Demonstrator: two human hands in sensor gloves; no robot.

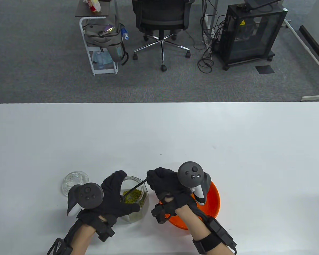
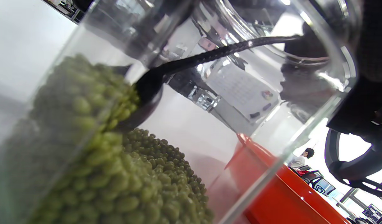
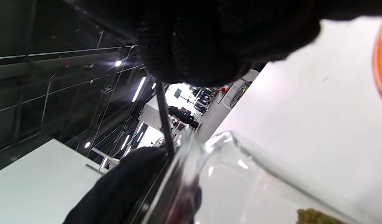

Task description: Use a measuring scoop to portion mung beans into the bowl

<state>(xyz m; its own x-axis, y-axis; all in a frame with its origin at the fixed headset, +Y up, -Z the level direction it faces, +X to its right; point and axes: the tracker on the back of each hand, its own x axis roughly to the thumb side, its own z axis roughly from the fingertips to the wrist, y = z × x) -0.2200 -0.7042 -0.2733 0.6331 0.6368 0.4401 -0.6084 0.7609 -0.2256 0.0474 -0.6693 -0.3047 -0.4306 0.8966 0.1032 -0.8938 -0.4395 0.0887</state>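
Observation:
A clear glass jar [image 1: 142, 205] of green mung beans [image 1: 134, 198] stands near the table's front edge, tilted toward the right. My left hand [image 1: 117, 196] grips it, fingers round its left side and thumb across the front. My right hand [image 1: 162, 183] pinches the thin black handle of the measuring scoop [image 1: 135, 188], whose bowl is down inside the jar. In the left wrist view the scoop's bowl [image 2: 149, 93] is dug into the beans [image 2: 122, 174]. The orange bowl [image 1: 214, 202] sits right of the jar, mostly under my right wrist.
The jar's glass lid [image 1: 75, 182] lies on the table left of my left hand. Beyond the table's far edge are an office chair [image 1: 162, 18], a small cart with a backpack [image 1: 103, 34] and a black cabinet [image 1: 251, 32].

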